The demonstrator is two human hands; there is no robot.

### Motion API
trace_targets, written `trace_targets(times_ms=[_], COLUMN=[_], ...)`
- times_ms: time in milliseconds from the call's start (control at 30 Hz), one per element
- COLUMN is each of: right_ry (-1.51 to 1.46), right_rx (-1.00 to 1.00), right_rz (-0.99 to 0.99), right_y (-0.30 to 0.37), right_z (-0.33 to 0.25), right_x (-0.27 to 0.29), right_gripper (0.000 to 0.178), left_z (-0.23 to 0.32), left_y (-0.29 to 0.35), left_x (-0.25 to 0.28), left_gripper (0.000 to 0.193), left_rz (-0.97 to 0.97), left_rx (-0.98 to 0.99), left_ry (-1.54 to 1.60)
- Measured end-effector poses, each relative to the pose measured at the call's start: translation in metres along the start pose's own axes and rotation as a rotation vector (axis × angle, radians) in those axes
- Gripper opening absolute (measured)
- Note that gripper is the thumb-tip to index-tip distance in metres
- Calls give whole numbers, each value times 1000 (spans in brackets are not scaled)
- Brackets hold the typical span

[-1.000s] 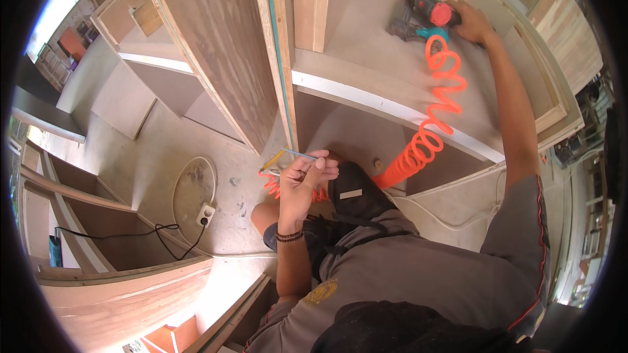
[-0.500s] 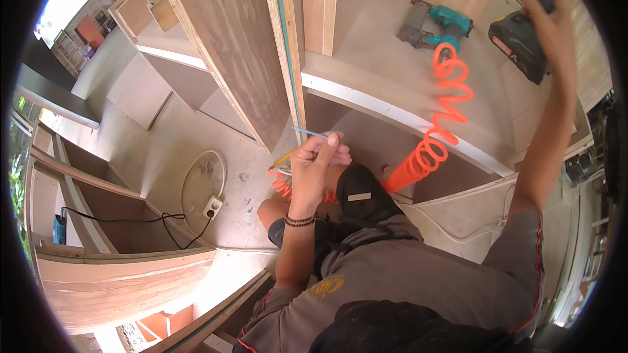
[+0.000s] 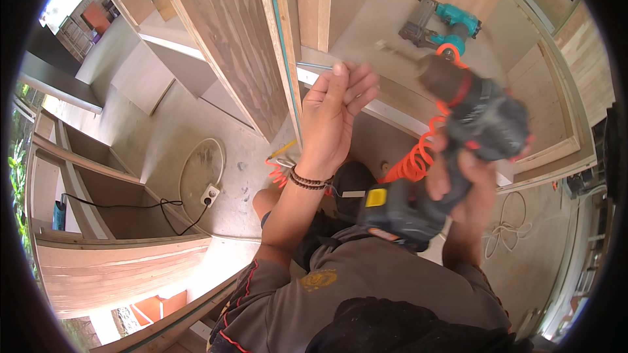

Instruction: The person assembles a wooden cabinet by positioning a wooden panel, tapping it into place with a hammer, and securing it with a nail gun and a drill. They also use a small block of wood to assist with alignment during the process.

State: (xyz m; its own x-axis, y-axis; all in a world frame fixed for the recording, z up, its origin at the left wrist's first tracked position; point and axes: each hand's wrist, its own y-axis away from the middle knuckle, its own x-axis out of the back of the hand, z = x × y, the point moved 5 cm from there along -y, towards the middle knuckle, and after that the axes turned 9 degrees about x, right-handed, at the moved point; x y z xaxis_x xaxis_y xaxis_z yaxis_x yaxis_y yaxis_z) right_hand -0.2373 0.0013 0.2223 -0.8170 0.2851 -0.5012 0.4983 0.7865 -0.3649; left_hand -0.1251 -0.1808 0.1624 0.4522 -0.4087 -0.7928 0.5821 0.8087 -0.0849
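Note:
My left hand [image 3: 327,114] is raised in front of the upright wooden panel [image 3: 282,46], thumb and fingertips pinched on a thin bluish rod [image 3: 315,65] that points left toward the panel's edge. What kind of rod it is, I cannot make out. My right hand [image 3: 470,180] grips the handle of a black cordless drill [image 3: 489,117] with a red ring near its chuck. Motion blurs the drill, and its slim bit [image 3: 396,51] points to the upper left. Behind the drill, a teal nail gun [image 3: 451,21] lies on the cabinet shelf, joined to a coiled orange air hose [image 3: 412,165].
Tall plywood dividers [image 3: 222,39] rise ahead of me. On the floor at left sit a white socket block [image 3: 209,195] with a looped cable and a black cord. An open wooden frame [image 3: 111,212] stands at far left, and a yellow pencil-like stick [image 3: 282,149] is below the panel.
My right hand has brought the drill from the far upper right down toward the middle, in front of me. My left hand, still pinching the rod, has moved up and slightly right.

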Motion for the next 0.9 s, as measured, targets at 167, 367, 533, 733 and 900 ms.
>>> trace_targets(times_ms=[167,367,533,733,900], right_ry=[-184,-106,111,260,305], right_rx=[-279,-258,-197,-156,-29], right_rz=[-37,-55,65,205,261], right_y=[5,-6,-7,5,13], right_z=[62,63,46,16,-7], right_x=[11,17,24,44,64], right_gripper=[33,33,36,34,33], left_z=[2,-8,-17,-40,-54], left_y=[-4,-14,-24,-31,-37], left_x=[3,-1,-17,-54,-78], left_gripper=[30,31,33,33,33], left_rz=[157,113,131,41,-121], left_rx=[-89,-62,-56,47,77], left_ry=[49,-114,-88,-255,-338])
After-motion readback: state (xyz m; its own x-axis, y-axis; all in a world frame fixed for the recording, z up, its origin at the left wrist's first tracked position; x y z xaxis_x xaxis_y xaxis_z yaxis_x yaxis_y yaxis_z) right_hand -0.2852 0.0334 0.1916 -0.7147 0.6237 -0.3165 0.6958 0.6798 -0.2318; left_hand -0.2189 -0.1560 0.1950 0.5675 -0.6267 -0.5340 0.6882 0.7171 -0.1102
